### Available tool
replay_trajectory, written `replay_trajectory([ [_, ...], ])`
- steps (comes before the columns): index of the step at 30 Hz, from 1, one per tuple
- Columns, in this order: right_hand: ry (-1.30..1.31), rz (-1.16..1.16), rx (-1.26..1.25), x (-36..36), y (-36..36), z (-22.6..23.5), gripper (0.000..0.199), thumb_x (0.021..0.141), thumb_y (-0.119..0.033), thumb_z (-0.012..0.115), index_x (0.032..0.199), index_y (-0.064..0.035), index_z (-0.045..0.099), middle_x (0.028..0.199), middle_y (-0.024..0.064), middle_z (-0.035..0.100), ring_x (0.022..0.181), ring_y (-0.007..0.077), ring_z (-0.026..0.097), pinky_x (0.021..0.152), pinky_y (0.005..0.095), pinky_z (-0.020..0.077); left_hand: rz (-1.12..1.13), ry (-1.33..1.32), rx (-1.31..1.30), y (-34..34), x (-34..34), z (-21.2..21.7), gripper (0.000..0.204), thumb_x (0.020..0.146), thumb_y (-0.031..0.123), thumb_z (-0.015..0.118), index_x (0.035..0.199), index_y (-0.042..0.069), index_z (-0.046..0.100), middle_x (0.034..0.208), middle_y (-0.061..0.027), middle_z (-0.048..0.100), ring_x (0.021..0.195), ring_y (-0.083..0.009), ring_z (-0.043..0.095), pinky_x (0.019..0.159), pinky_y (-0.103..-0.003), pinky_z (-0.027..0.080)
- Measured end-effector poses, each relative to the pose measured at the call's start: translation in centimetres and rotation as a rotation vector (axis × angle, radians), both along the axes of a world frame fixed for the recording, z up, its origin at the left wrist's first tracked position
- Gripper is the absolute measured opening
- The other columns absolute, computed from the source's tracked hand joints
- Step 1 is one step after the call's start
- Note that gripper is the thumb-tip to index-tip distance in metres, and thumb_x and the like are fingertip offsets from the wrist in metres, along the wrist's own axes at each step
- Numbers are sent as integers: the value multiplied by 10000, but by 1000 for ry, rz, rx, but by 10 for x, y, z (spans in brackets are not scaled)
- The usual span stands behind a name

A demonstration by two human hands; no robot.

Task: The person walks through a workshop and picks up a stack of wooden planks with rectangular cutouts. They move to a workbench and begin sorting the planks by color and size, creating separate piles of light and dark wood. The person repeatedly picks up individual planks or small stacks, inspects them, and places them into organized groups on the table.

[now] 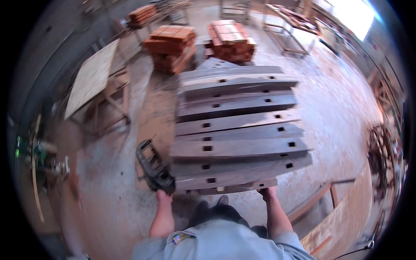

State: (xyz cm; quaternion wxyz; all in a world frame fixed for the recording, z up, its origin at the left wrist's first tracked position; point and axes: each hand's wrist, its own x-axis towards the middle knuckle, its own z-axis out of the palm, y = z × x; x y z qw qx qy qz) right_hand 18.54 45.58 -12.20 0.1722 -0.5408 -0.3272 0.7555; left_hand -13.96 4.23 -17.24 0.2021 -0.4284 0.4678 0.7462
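Several long grey wooden planks [236, 147] with square holes cut through them lie side by side in front of me. My left hand [164, 197] grips a dark metal tool [154, 167] at the left end of the nearest planks. On the right, my right hand [268, 193] rests on the end of the nearest plank [236, 187], fingers curled over its edge. My shoes [212, 208] show between my forearms, just below that plank.
Two stacks of reddish timber [171, 45] [229, 39] stand beyond the planks. A pale board on a wooden trestle [93, 76] is at the left. A wooden frame [318, 195] lies at the lower right, and metal racks [290, 30] stand at the back. The floor is dusty.
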Motion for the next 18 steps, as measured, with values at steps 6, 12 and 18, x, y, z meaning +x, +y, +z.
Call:
replay_trajectory([
  [6,47,-45,9,-13,-10,10,279,862,-308,624,1078,-147,552,902,42,613,709,174,582,517,302,446,34,-76,-123,-11,2,-18,437,987,373,329,1324,123,452,1343,-98,494,1198,-315,487,978,-537,384],
  [12,178,-36,-89,0,-2,-5,352,814,-198,664,1142,-147,548,984,36,591,789,154,554,534,278,429,70,-103,-128,-6,4,-18,441,995,397,328,1306,114,459,1303,-116,514,1145,-320,513,941,-539,410],
  [18,43,164,209,10,2,-30,322,850,-134,613,1162,-102,539,1015,45,583,805,163,548,567,297,433,80,-96,-128,2,1,-15,418,1003,402,321,1249,108,488,1237,-127,550,1061,-317,570,841,-536,477],
])
